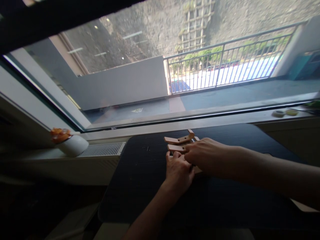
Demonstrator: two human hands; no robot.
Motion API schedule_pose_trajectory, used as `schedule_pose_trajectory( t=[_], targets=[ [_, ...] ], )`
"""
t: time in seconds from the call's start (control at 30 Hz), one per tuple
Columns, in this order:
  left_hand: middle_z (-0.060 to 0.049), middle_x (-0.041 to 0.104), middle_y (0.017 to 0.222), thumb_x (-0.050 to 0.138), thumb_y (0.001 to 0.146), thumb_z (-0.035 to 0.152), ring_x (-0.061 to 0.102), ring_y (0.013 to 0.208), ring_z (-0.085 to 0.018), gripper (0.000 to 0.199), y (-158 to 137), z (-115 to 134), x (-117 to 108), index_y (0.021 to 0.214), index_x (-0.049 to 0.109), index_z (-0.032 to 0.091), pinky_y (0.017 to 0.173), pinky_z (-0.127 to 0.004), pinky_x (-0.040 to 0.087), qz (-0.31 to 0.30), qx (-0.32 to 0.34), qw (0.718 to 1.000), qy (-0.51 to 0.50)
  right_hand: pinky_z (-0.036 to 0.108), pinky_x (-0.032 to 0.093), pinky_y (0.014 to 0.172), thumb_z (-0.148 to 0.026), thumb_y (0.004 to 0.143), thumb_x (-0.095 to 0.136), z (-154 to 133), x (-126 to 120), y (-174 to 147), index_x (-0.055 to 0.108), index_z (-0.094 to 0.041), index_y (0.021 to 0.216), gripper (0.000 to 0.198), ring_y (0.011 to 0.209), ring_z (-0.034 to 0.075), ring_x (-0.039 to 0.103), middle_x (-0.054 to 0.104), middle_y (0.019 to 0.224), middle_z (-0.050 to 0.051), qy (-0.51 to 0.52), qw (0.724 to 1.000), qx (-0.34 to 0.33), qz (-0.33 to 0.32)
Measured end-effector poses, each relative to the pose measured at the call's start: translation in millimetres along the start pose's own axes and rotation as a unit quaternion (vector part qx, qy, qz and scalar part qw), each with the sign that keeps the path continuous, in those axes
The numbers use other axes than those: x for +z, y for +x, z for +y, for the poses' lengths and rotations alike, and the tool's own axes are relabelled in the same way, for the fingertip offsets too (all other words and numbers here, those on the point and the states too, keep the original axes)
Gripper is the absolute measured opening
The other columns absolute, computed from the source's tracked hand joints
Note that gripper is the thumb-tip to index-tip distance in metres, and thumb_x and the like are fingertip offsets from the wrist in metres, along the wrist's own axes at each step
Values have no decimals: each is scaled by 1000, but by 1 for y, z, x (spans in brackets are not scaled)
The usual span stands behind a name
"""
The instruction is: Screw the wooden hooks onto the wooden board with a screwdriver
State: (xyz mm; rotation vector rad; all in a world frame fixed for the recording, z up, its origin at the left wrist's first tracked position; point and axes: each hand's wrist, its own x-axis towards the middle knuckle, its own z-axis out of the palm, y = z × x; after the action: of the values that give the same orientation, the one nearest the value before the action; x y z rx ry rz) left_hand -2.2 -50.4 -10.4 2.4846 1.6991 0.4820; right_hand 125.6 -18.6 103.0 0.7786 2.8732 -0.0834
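A small light-wood frame [177, 140] of angled bars with dark round holes lies on the dark table; one bar end turns upward at the far side. My left hand [178, 170] is curled around its near left end, fingertips beside the lower bar. From the right, my right hand [208, 155] reaches over with its fingers bent down onto the frame, touching the left hand. Both hands are closed on it. A bit of pale wood shows below the right hand. The fingertips and anything small between them are hidden.
The black table [140, 186] with rounded corners stands against a window sill [160, 126]. Tiny dark pieces [147, 148] lie at its far left. A white pot [73, 146] sits beside a vent grille [102, 149]. Tape-like rolls [278, 113] rest on the right sill.
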Motion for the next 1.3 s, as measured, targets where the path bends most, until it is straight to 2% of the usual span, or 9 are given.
schedule_pose_trajectory(
  t=[0.13,0.27,0.37,0.53,0.77,0.93,1.1,1.2,1.3],
  targets=[
    [-6,71,106,64,81,27,52,107,-29,13,0,-1,1,91,72,25,102,-59,30,-3,2,1000,5,33,46,83,-5,78,61,1,10,4,70,-13,107,32,95,26,66,72,94,14,-11,1000,-8,5],
    [-6,71,103,63,81,25,52,105,-29,11,0,1,-1,87,72,24,100,-58,31,1,0,1000,4,33,47,79,-6,79,60,0,12,6,72,-14,95,21,91,26,67,73,90,13,-29,999,7,-13],
    [-5,71,98,63,81,24,53,104,-28,9,0,2,-3,84,72,24,100,-57,32,2,-2,1000,-2,33,47,73,-5,79,59,-2,8,5,71,-12,88,17,86,26,67,73,90,14,-47,997,34,-48],
    [-5,72,95,65,80,27,54,104,-28,7,0,2,-3,82,72,25,99,-57,32,6,-5,1000,-5,34,46,78,-7,80,62,-5,-5,-1,70,-13,101,23,92,26,66,72,101,13,-15,998,42,-43],
    [-7,71,101,65,78,24,53,106,-29,8,0,1,1,82,72,22,101,-57,31,12,-5,1000,-4,28,45,70,-4,80,60,-7,-13,1,70,-11,98,22,94,25,66,71,106,15,0,996,40,-81],
    [-6,71,100,64,78,23,53,106,-30,7,0,0,1,81,71,22,99,-58,31,15,0,1000,-3,32,47,77,-3,78,59,-5,-4,3,72,-14,102,29,97,26,66,72,100,14,18,997,49,-63],
    [-3,71,100,67,77,28,53,106,-29,11,-2,0,-3,87,69,25,99,-58,30,-5,10,1000,-11,35,45,80,-4,80,58,-4,1,0,71,-13,92,20,85,25,68,73,91,13,-21,997,65,-44],
    [-3,69,108,72,73,33,51,109,-30,24,-3,-2,-4,95,68,26,101,-59,28,-15,20,999,-20,33,44,78,-10,82,62,-6,-5,-2,69,-13,103,22,90,25,67,72,99,13,-31,997,61,-44],
    [-4,68,113,72,74,32,50,112,-30,24,-3,-4,-2,96,67,26,102,-59,27,-14,14,1000,-18,32,43,77,-12,80,65,-8,-12,-5,69,-13,104,25,90,24,67,71,104,12,-24,997,55,-48]
  ],
)
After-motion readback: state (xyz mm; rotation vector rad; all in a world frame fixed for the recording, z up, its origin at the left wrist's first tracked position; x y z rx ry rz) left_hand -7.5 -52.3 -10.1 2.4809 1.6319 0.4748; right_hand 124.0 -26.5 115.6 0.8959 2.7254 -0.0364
